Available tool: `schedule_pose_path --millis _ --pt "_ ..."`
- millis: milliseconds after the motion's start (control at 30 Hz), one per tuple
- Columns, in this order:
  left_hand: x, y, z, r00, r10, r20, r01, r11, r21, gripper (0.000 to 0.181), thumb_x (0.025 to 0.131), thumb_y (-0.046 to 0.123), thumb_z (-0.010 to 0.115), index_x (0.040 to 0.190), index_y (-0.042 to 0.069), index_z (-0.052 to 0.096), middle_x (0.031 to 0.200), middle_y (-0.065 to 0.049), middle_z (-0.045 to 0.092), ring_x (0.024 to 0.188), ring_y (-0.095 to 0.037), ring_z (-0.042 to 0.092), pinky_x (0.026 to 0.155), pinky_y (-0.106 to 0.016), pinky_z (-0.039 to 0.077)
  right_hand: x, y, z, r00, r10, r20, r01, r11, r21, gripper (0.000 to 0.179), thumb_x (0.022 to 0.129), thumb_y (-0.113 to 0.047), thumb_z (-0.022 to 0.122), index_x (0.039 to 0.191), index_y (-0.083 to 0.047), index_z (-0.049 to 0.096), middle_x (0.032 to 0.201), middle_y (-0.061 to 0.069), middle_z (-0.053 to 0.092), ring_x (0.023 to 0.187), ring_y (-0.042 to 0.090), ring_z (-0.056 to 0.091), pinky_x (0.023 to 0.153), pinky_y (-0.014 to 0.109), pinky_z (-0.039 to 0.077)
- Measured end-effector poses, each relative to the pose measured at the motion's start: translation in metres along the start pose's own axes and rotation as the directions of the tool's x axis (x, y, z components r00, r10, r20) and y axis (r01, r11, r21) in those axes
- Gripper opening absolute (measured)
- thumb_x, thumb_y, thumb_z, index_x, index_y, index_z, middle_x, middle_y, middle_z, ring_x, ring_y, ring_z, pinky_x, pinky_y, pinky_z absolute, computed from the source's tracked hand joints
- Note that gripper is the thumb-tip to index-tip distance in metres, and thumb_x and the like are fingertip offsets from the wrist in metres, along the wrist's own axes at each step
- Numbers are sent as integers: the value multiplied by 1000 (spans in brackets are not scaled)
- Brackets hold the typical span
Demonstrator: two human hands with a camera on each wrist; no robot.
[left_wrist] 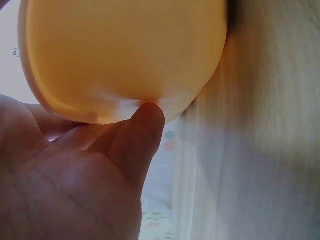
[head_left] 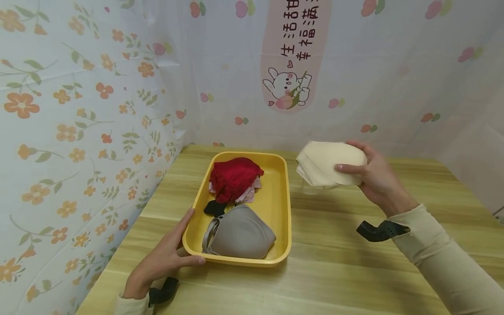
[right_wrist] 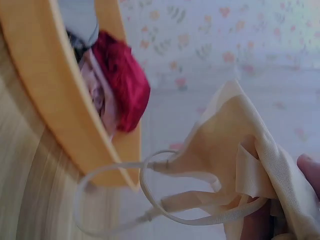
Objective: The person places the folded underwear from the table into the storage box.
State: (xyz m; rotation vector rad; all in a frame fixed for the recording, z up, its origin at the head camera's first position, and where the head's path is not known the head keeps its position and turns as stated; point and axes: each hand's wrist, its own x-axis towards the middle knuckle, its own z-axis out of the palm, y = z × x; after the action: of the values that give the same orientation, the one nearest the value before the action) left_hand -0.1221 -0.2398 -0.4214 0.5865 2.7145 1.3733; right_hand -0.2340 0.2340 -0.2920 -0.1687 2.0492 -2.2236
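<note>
My right hand [head_left: 379, 179] grips a folded cream bra [head_left: 328, 162] above the table, right of the yellow bin [head_left: 289, 210]. The thumb lies on top of the cup, and the fingers are mostly hidden behind it. In the right wrist view, thin looped straps [right_wrist: 142, 185] hang from the bra. At the bin's near left corner my left hand [head_left: 163, 258] holds the outside, thumb on the front wall and fingers along the left side. Inside the bin, a grey bra [head_left: 244, 232] lies in front of a red garment [head_left: 236, 177], with pale pink fabric [head_left: 249, 194] beneath the red one.
A small black piece [head_left: 215, 208] shows between the garments in the bin. The bin stands on a wood-grain table [head_left: 330, 262]. Printed cloths hang behind and at the left, including a flowered one [head_left: 78, 131]. Each wrist carries a black mount [head_left: 382, 230].
</note>
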Motion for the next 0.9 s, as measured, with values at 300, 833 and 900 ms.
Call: schedule_pose_path --millis 300,833,900 --pt "-2 2 0 1000 -14 -6 14 1000 13 120 76 28 89 163 12 8 166 -25 21 142 -43 40 103 -11 38 -14 -7 35 990 -24 137 25 1000 -5 73 89 8 68 148 -18 34 134 1 43 109 14 61 82 26 60" --pt "-2 4 0 999 -36 5 36 999 -2 120 77 29 88 163 14 7 165 -26 20 140 -43 43 101 -13 42 -15 18 109 958 67 280 -51 997 -63 78 85 7 70 151 -13 33 139 9 44 114 22 56 84 31 60" --pt "-2 4 0 999 -43 7 43 999 -11 119 77 29 88 163 14 7 166 -25 19 141 -43 42 100 -13 42 -15 20 115 953 75 293 -59 996 -65 78 85 6 71 150 -13 34 141 10 44 115 23 55 84 32 60"
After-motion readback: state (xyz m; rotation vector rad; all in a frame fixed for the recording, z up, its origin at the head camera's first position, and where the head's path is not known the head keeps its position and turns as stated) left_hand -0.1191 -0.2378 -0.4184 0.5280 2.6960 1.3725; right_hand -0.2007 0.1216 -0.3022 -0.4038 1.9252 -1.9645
